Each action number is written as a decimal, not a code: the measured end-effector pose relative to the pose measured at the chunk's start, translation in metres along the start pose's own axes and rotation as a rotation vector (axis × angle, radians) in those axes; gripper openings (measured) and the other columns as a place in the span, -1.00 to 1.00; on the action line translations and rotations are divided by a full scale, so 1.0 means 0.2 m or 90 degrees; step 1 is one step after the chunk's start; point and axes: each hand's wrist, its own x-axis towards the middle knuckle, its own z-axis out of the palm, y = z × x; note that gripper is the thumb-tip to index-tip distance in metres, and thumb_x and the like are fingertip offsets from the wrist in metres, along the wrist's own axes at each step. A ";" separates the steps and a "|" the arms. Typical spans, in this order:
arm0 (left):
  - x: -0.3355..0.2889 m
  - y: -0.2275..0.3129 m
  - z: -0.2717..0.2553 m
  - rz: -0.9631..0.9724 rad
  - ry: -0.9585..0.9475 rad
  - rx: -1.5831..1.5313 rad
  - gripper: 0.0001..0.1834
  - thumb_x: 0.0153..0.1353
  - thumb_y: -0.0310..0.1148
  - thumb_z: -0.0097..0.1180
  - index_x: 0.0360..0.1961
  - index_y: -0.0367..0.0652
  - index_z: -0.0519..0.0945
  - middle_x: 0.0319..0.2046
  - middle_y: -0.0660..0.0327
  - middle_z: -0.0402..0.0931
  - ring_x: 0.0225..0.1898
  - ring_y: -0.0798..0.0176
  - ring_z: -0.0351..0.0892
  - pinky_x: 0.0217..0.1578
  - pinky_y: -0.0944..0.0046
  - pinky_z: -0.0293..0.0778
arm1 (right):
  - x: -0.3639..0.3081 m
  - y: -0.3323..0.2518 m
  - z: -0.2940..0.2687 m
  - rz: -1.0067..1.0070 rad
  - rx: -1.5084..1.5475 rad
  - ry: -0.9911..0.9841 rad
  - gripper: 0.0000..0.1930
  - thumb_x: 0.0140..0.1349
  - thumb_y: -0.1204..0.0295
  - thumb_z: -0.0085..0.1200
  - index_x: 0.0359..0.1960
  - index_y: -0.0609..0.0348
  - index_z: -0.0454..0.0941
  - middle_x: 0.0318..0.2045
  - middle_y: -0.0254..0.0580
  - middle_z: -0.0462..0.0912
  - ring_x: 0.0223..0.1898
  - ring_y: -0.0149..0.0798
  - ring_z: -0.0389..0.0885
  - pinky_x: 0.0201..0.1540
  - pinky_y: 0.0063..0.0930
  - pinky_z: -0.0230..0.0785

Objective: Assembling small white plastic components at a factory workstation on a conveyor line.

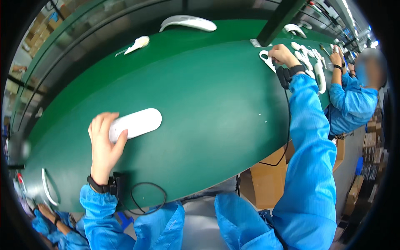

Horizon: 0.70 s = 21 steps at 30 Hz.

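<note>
My left hand (103, 139) grips one end of a long white plastic piece with rounded ends (141, 121), thumb on the near side and fingers on the far side. It rests on or just over the green table (200, 104). Far to the right, my right arm stretches out. The fingers of my right hand (283, 56) are closed on a white plastic part with a ring-shaped end (266, 59), near the foot of a dark post. Beside that hand lies a group of small white plastic parts (304, 56).
A curved white shell (188, 23) and a small white part with a thin tip (138, 44) lie at the back. The dark post (279, 23) rises at the far right. A co-worker in blue (352, 100) stands right; another works lower left. Cardboard boxes (268, 181) sit below the table edge.
</note>
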 end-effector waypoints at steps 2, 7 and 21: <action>-0.02 0.05 -0.03 -0.010 0.031 0.018 -0.62 0.03 -0.47 0.22 -0.06 -0.24 0.54 -0.09 0.03 0.48 -0.01 -0.05 0.44 0.11 0.09 0.27 | -0.05 -0.05 0.11 -0.109 0.081 -0.007 -0.85 0.08 0.41 0.14 -0.50 0.26 0.53 -0.68 -0.32 0.50 -0.67 -0.46 0.44 -0.64 -0.54 0.23; 0.02 0.17 0.04 0.137 0.098 -0.151 -0.79 -0.02 -0.49 0.27 -0.31 -0.24 0.57 -0.33 0.07 0.51 -0.24 -0.02 0.51 -0.16 0.15 0.41 | -0.48 -0.49 0.49 -0.254 0.377 -0.146 -0.95 0.18 0.55 -0.06 -0.37 0.20 0.47 -0.58 -0.38 0.51 -0.64 -0.56 0.39 -0.64 -0.63 0.15; -0.10 0.21 0.05 0.151 0.147 -0.069 -0.59 -0.28 -0.43 0.43 -0.28 -0.12 0.62 -0.33 0.20 0.54 -0.24 0.11 0.55 -0.28 0.16 0.46 | -1.20 -0.86 1.01 -0.538 0.286 -0.164 -0.78 0.19 0.54 0.17 -0.11 0.28 0.66 -0.45 -0.10 0.72 -0.54 -0.52 0.55 -0.47 -0.58 0.40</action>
